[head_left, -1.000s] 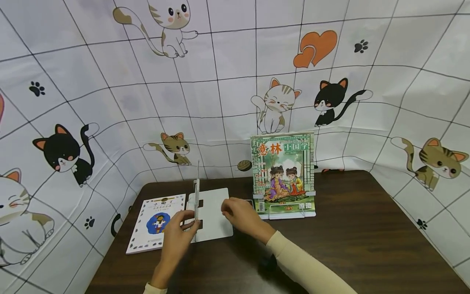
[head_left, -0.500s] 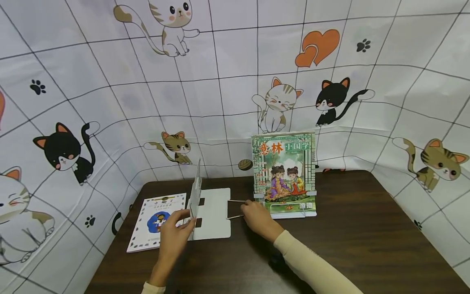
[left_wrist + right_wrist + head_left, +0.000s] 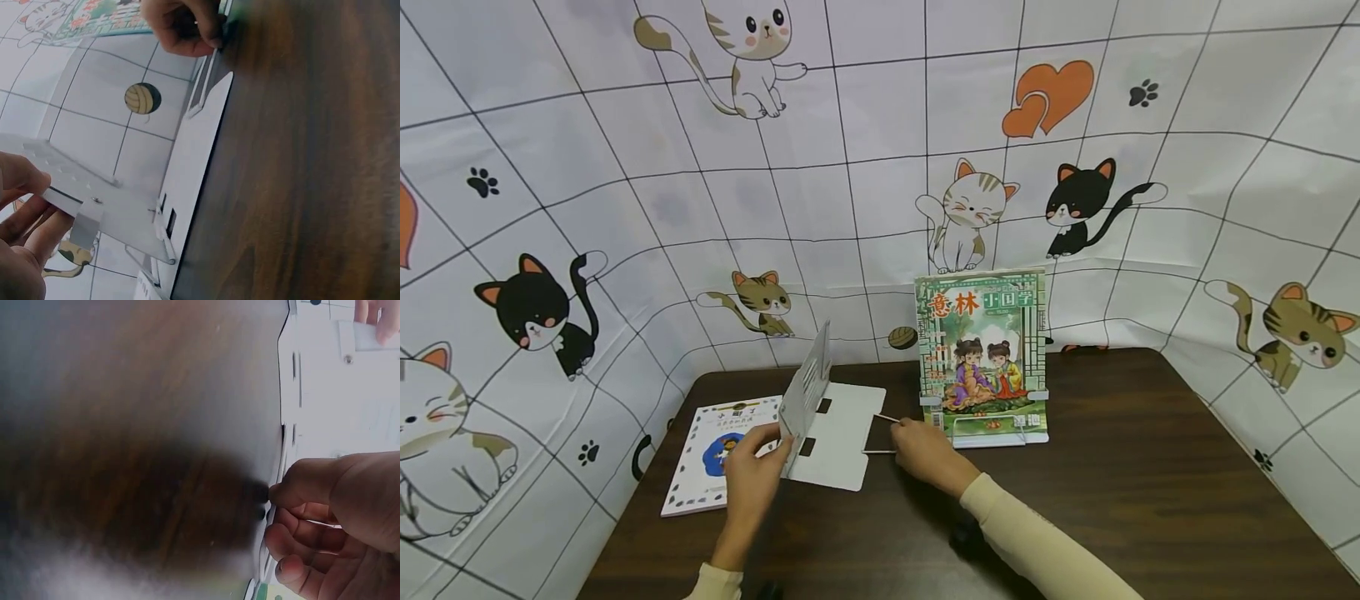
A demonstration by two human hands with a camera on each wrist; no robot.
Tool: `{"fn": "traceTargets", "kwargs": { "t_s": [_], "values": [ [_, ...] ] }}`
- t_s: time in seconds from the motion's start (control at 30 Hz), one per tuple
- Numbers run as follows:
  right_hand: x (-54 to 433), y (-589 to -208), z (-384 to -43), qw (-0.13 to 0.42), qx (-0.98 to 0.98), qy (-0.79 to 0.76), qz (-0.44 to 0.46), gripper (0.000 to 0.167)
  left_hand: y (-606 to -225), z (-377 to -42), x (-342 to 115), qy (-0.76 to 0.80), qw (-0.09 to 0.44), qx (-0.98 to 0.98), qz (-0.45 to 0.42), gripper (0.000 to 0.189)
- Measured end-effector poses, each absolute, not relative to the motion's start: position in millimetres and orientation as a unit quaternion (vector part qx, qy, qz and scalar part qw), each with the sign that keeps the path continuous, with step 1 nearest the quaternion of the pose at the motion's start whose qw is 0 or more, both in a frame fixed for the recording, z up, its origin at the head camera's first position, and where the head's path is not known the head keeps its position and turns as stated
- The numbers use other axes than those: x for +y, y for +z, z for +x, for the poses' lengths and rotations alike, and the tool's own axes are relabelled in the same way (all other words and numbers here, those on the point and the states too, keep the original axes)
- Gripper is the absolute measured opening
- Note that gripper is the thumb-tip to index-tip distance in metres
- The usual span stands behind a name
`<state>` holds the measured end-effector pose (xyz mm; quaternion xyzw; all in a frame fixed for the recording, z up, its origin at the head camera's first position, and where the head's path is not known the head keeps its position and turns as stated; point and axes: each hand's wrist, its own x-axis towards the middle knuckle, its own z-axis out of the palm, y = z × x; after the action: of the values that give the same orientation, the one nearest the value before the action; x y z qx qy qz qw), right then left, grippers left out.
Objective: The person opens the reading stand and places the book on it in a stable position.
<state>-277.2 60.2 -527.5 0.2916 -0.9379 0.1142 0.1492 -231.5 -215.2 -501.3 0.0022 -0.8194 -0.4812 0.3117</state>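
A white metal book stand (image 3: 838, 437) lies opened on the table, its base flat and its back panel (image 3: 807, 379) raised. My left hand (image 3: 752, 475) pinches the panel's near edge, fingers on one side and thumb on the other, also seen in the left wrist view. With thumb and curled fingers, my right hand (image 3: 925, 450) holds the end of a wire support (image 3: 880, 452) that sticks out from the right side of the base. Dark tips on the wire (image 3: 262, 494) show by the right thumb in the right wrist view.
Left of the stand lies a white picture book (image 3: 715, 454), partly behind the left hand. A green magazine (image 3: 985, 358) stands upright on a second stand at the back, just beyond the right hand. A cat-printed cloth (image 3: 850, 208) hangs behind the dark wooden table (image 3: 1120, 467).
My right hand has moved right, and the wire support now shows drawn out from the base. The stand has turned slightly, its panel angling more toward the right. The books have stayed put.
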Motion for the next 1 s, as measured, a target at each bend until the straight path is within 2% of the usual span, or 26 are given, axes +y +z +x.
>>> {"fn": "traceTargets", "kwargs": {
  "t_s": [0.23,0.47,0.8,1.0],
  "values": [
    [53,-528,-269,0.157,-0.932,0.106,0.309,0.021,-501,-244,-222,-0.512,0.291,-0.808,0.023,0.014],
    [40,-524,-246,0.177,-0.927,0.09,0.319,0.022,-500,-265,-227,-0.515,0.271,-0.813,0.039,0.013],
    [18,-515,-217,0.116,-0.94,0.078,0.311,0.02,-502,-298,-228,-0.539,0.248,-0.805,0.024,0.011],
    [10,-505,-208,0.064,-0.94,0.08,0.325,0.023,-502,-311,-230,-0.545,0.209,-0.812,0.005,0.01]
  ]
}}
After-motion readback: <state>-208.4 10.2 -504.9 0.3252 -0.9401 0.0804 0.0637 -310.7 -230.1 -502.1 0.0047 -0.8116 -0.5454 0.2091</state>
